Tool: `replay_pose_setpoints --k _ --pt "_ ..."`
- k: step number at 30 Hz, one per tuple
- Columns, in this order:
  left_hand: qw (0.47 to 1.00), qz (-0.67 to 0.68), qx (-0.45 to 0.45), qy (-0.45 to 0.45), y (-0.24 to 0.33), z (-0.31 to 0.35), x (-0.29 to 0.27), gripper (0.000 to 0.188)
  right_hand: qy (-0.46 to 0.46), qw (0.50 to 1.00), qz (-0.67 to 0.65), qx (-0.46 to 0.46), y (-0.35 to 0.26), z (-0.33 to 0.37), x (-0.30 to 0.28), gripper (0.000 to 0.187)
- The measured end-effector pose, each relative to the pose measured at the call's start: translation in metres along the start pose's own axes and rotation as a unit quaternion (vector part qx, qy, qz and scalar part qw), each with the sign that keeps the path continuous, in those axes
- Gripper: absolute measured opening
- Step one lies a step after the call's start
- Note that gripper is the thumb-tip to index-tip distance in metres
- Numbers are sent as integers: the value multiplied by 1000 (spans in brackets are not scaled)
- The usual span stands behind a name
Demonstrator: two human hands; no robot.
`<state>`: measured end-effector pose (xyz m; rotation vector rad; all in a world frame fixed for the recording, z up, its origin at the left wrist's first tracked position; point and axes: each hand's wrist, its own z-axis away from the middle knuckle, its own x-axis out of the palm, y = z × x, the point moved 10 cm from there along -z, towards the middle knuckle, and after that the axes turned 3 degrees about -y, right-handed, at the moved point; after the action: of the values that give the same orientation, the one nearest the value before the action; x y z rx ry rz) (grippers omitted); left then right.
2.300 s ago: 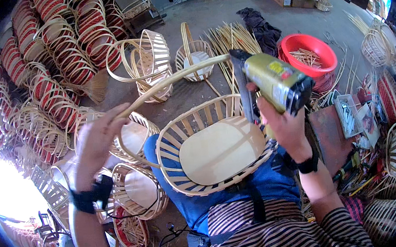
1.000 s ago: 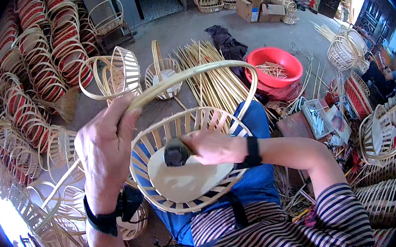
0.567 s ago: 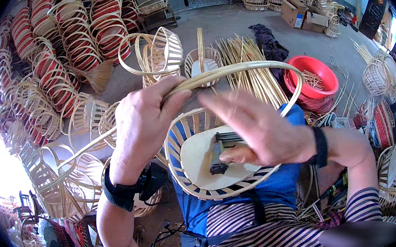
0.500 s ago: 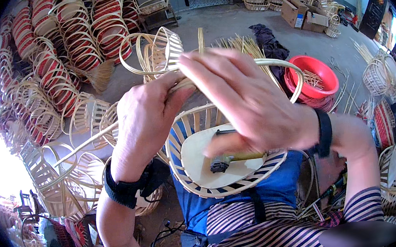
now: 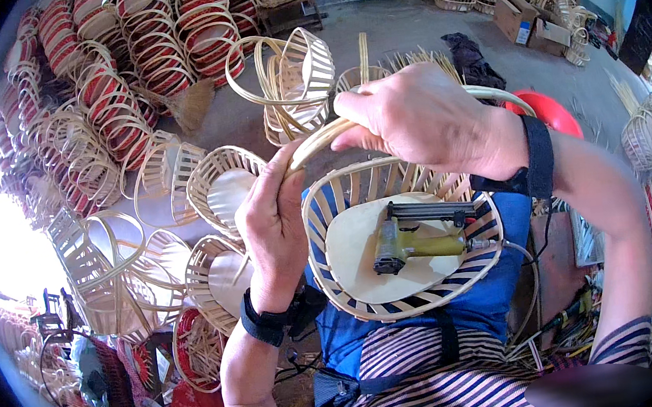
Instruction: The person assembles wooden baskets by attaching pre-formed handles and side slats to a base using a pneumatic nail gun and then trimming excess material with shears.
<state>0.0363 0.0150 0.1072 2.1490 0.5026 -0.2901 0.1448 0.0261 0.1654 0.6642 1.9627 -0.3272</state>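
Note:
A pale basket (image 5: 414,314) of upright split-bamboo slats with a flat oval base rests on my lap. Inside it lies a nail gun (image 5: 427,246) with a yellow-green grip and black magazine, joined to a thin hose. Above the basket arches a bundle of bamboo strips (image 5: 319,143), bent like a handle. My left hand (image 5: 274,218) pinches the bundle's left part, thumb on the near side. Farther right, my right hand (image 5: 431,115) is closed round the top of the arch, its fingers partly hiding the strips. Both wrists wear black bands.
Several pale handled baskets (image 5: 226,189) stand close on my left. Tall stacks of red-and-pale baskets (image 5: 147,56) fill the far left, beside a straw broom (image 5: 185,107). A red basin (image 5: 549,113) and dark cloth (image 5: 473,60) lie to the right. Cardboard boxes (image 5: 516,16) stand farther back.
My right hand has gone from lying flat across the strips to curling round them. My left hand has come lower, apart from the right. The whole view has shifted, and the nail gun is now uncovered.

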Motion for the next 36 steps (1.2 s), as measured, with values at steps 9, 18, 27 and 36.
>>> replay_pose_setpoints --k 9,18,27,36 --pt "998 62 -18 -10 2 1 3 18 47 992 89 -71 -42 0 -22 53" --pt "908 116 -152 -372 -43 28 36 19 -77 978 125 -148 -43 -15 23 49" --pt "980 164 -79 -76 -63 51 40 29 1 979 125 -160 -37 -12 2 35" --pt "978 206 35 -17 -37 36 33 15 -15 988 103 -114 -28 -11 8 34"
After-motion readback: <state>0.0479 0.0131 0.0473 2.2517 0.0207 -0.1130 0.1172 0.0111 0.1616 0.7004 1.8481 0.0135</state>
